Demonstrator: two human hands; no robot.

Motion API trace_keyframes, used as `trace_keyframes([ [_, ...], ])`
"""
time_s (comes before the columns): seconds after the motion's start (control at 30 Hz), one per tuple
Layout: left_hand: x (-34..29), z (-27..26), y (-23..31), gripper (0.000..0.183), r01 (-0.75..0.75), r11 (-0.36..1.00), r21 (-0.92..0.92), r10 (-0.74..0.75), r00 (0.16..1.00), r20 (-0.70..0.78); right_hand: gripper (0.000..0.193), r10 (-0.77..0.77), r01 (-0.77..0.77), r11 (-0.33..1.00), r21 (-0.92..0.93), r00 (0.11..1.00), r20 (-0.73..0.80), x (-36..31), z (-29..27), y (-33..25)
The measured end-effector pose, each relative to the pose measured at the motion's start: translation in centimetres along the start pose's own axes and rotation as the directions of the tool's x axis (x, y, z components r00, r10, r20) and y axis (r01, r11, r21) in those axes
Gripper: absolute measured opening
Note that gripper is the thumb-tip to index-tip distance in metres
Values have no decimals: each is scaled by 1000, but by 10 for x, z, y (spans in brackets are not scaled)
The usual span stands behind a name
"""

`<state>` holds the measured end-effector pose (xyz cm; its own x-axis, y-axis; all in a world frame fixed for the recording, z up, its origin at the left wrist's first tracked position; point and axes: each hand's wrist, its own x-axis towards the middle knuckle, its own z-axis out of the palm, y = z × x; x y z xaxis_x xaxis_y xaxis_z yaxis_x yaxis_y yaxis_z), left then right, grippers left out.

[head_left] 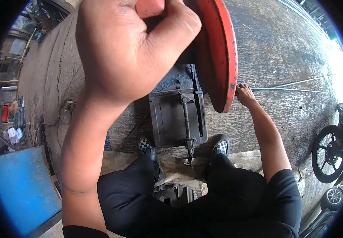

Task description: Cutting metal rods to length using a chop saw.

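Observation:
Close to the camera, my left hand (pixel 116 55) is wrapped round the red handle (pixel 150 7) of a cut-off saw. The saw's worn red blade guard (pixel 227 51) stands just right of it and hides the blade. Below lies the saw's dark metal base (pixel 165 123), with a threaded vise screw (pixel 186 115) running along it toward me. My right hand (pixel 246 96) is reached out beyond the guard's right side, closed on a thin metal rod (pixel 290 90) that extends to the right. Its fingertips are partly hidden by the guard.
My checkered shoes (pixel 221 146) flank the saw base. A dark metal casting (pixel 174 194) lies between my legs. At left stands a blue panel (pixel 24 186); a motorcycle wheel (pixel 330 152) is at right. A second rod (pixel 306 80) lies on the rough floor (pixel 274 131).

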<state>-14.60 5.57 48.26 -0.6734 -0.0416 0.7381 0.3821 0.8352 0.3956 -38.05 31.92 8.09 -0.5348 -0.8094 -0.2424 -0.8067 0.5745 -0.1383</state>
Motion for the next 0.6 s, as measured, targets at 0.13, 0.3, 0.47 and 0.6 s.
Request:
trace_keyframes([
  [0.13, 5, 12, -19, 25, -202, 972, 118, 213, 974, -80, 24, -168, 171, 985, 7, 974, -155, -2, 7, -23],
  [0.3, -3, 7, -21, 26, -138, 982, -127, 129, 988, -82, 35, -277, 287, 956, 55, 950, -142, 35, 38, -99],
  [0.47, -8, -9, -18, 26, -245, 969, 42, 246, 968, -38, 41, -169, 329, 927, 182, 798, -579, 15, 25, -127],
  [0.6, -65, -42, -33, 42, -48, 997, 53, 53, 993, -105, 30, 495, 74, 355, 932, 831, -254, -39, -7, -114],
])
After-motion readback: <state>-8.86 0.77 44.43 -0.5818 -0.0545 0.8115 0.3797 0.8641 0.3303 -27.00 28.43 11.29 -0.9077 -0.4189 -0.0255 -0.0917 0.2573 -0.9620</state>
